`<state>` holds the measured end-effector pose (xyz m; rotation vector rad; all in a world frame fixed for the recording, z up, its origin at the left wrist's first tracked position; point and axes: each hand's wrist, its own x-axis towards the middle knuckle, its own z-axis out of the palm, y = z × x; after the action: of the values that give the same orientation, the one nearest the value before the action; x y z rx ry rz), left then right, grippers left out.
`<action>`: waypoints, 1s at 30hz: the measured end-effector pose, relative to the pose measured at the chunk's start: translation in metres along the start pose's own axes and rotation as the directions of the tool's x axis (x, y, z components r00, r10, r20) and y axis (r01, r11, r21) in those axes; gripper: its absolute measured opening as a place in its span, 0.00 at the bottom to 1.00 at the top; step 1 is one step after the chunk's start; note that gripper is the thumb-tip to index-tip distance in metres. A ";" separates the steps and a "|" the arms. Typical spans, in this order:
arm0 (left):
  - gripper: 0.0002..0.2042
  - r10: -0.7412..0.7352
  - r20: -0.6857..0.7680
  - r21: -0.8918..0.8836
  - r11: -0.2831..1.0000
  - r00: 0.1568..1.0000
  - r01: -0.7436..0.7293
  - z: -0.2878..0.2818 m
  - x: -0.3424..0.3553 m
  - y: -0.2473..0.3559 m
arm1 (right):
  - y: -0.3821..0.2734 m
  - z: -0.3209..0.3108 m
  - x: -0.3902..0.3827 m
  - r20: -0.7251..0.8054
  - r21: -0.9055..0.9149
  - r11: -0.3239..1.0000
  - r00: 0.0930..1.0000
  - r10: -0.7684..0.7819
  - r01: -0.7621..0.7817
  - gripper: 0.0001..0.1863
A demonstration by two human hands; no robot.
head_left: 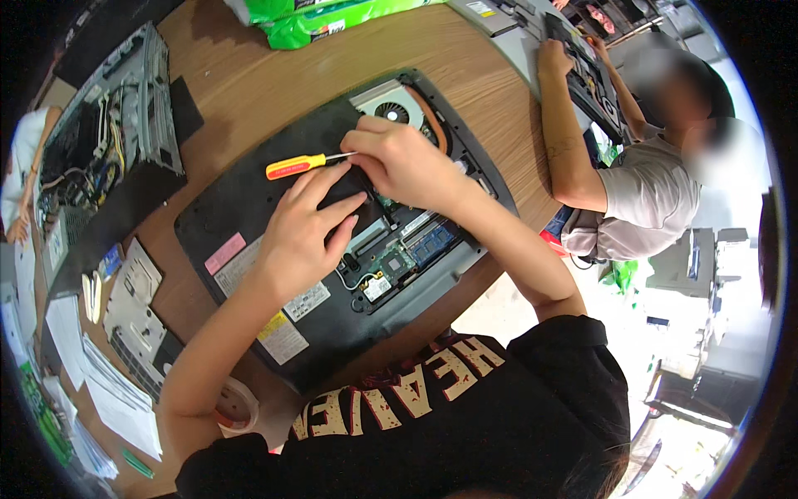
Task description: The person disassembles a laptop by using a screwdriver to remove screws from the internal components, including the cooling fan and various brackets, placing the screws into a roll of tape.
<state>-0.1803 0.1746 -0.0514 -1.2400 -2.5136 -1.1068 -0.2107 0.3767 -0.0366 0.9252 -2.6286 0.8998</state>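
Observation:
An open black laptop lies bottom-up on the wooden table, its fan, circuit board and memory sticks exposed. My left hand rests flat on a black panel over the opening, fingers spread. My right hand grips the metal end of a small screwdriver with an orange and yellow handle, which sticks out to the left above the laptop base.
An opened desktop computer case stands at the left. Papers and a grey cover lie beside it, with a tape roll near me. A green package is at the far edge. Another person works on a second laptop at right.

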 end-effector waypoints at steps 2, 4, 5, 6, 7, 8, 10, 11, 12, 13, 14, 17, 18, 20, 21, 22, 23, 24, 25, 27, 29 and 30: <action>0.13 0.028 -0.008 0.017 0.999 1.000 -0.028 0.000 0.000 0.001 | -0.002 0.002 -0.003 -0.041 -0.025 0.999 0.999 -0.021 0.020 0.08; 0.13 -0.015 0.019 0.023 1.000 1.000 0.015 -0.001 -0.001 0.002 | -0.004 0.004 -0.005 -0.055 -0.039 0.999 0.998 -0.020 0.018 0.08; 0.13 0.001 0.019 0.031 1.000 1.000 -0.001 0.000 -0.001 0.002 | -0.005 0.005 -0.005 -0.054 -0.052 0.999 0.998 -0.018 0.015 0.08; 0.12 -0.003 0.013 0.030 1.000 1.000 0.002 0.000 -0.001 0.002 | -0.006 0.005 -0.005 -0.061 -0.066 0.998 0.998 -0.028 0.024 0.07; 0.12 -0.007 0.010 0.029 1.000 1.000 0.007 0.001 -0.002 0.002 | -0.005 0.007 -0.005 -0.076 -0.073 0.997 0.997 -0.031 0.026 0.07; 0.12 -0.010 0.014 0.036 0.999 1.000 0.010 0.001 -0.002 0.001 | -0.003 0.008 -0.006 -0.058 -0.098 0.994 0.997 -0.046 0.040 0.07; 0.12 -0.011 0.019 0.045 0.999 1.000 0.010 0.002 -0.001 0.001 | -0.002 0.009 -0.005 -0.037 -0.150 0.986 0.996 -0.082 0.076 0.07; 0.12 -0.025 0.023 0.045 0.999 0.999 0.024 0.003 -0.002 0.001 | -0.002 0.009 -0.005 -0.049 -0.155 0.985 0.995 -0.087 0.079 0.07; 0.12 -0.021 0.017 0.046 0.999 1.000 0.021 0.004 -0.002 0.000 | -0.002 0.008 -0.003 -0.029 -0.180 0.980 0.995 -0.096 0.089 0.07; 0.12 -0.015 0.018 0.053 0.999 1.000 0.014 0.003 -0.002 0.000 | -0.003 0.008 -0.003 -0.006 -0.202 0.974 0.995 -0.102 0.099 0.07; 0.12 -0.017 0.020 0.045 0.999 1.000 0.016 0.003 -0.002 0.001 | -0.003 0.008 -0.003 -0.005 -0.193 0.976 0.994 -0.107 0.104 0.06; 0.13 -0.007 0.019 0.046 0.999 1.000 0.006 0.002 -0.002 0.000 | -0.006 0.003 0.000 0.035 -0.173 0.982 0.997 -0.068 0.073 0.06; 0.13 -0.007 0.018 0.059 0.998 1.000 0.006 0.002 -0.001 0.001 | -0.006 0.002 0.002 0.028 -0.175 0.982 0.997 -0.071 0.075 0.06; 0.13 -0.006 0.016 0.066 0.998 1.000 0.005 0.001 0.000 0.002 | -0.003 0.002 0.005 0.076 -0.178 0.982 0.995 -0.058 0.071 0.05; 0.13 0.000 0.017 0.070 0.998 1.000 -0.001 0.001 0.000 0.003 | -0.003 0.001 0.008 0.070 -0.181 0.981 0.996 -0.059 0.071 0.05; 0.13 -0.009 0.020 0.077 0.997 1.000 0.007 0.001 -0.001 0.003 | -0.004 0.000 0.010 0.115 -0.194 0.979 0.993 -0.037 0.059 0.05; 0.13 -0.017 0.023 0.084 0.996 1.000 0.015 0.001 -0.002 0.003 | -0.004 -0.001 0.012 0.160 -0.208 0.977 0.987 -0.015 0.048 0.05; 0.13 -0.014 0.022 0.086 0.996 1.000 0.012 0.001 -0.002 0.003 | -0.004 -0.002 0.013 0.157 -0.210 0.976 0.987 -0.016 0.049 0.05; 0.13 -0.016 0.021 0.086 0.996 1.000 0.014 0.001 -0.002 0.004 | -0.004 -0.002 0.014 0.190 -0.211 0.977 0.982 0.005 0.036 0.06; 0.13 -0.017 0.019 0.090 0.996 1.000 0.016 0.001 -0.003 0.003 | -0.003 -0.003 0.017 0.222 -0.212 0.977 0.975 0.023 0.026 0.06; 0.13 -0.015 0.019 0.082 0.997 1.000 0.013 0.003 -0.002 0.003 | 0.000 -0.004 0.017 0.264 -0.192 0.981 0.963 0.057 -0.006 0.06; 0.13 -0.015 0.017 0.081 0.997 1.000 0.014 0.003 -0.002 0.003 | 0.002 -0.005 0.018 0.265 -0.193 0.981 0.962 0.057 -0.005 0.06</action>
<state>-0.1766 0.1766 -0.0531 -1.2180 -2.5571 -0.9906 -0.2256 0.3722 -0.0270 1.0220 -2.9015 0.5456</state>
